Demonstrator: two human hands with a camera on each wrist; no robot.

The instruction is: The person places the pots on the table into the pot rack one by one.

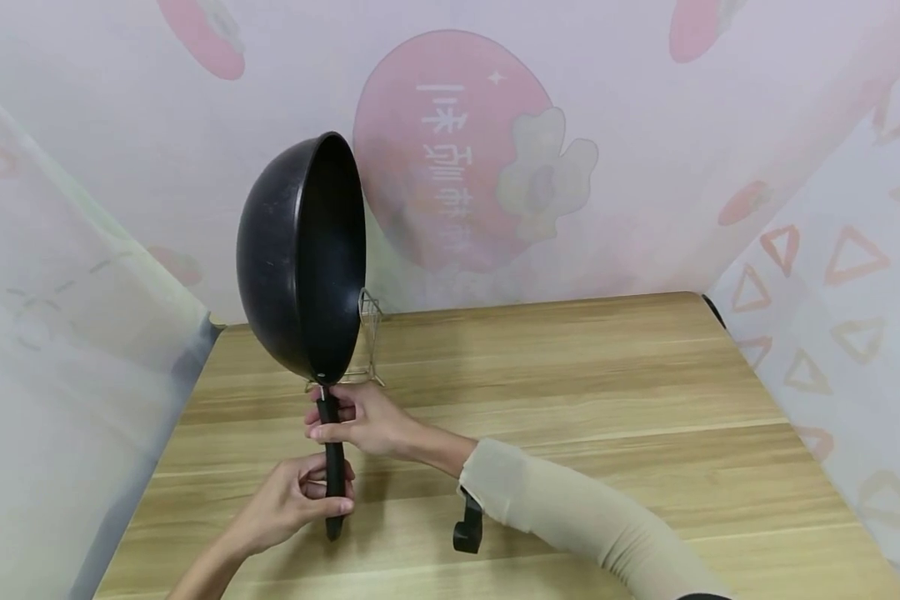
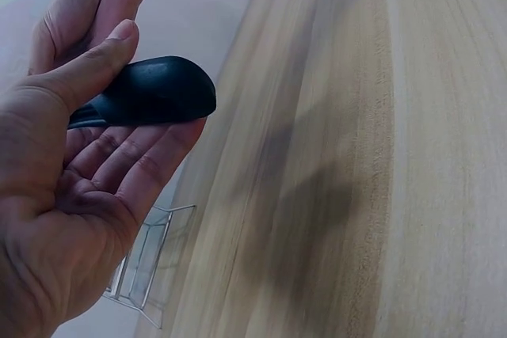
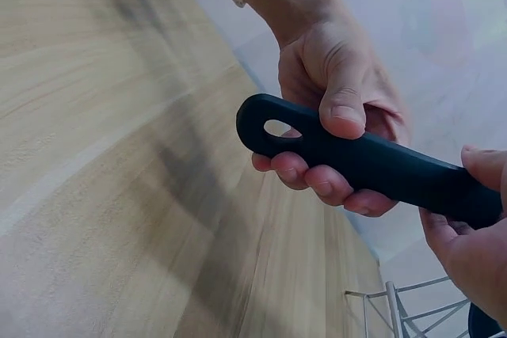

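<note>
A black wok (image 1: 300, 258) stands on edge in the air, its bowl facing right and its black handle (image 1: 334, 467) pointing down toward the wooden table (image 1: 570, 392). My right hand (image 1: 360, 421), on a beige-sleeved arm, grips the handle just under the bowl. My left hand (image 1: 300, 496) holds the handle's lower end. In the left wrist view the handle end (image 2: 158, 89) lies across my left hand (image 2: 87, 164) under the thumb. The right wrist view shows the handle (image 3: 380, 164) with its hanging hole, my left hand (image 3: 333, 77) wrapped round it and my right hand (image 3: 467, 243) closer to the camera.
A small wire rack (image 1: 370, 333) stands on the table right behind the wok, also seen low in both wrist views (image 2: 146, 259) (image 3: 412, 310). Printed pink-and-white screens wall the table at the back and on both sides. A black mount (image 1: 468, 525) hangs under my right sleeve.
</note>
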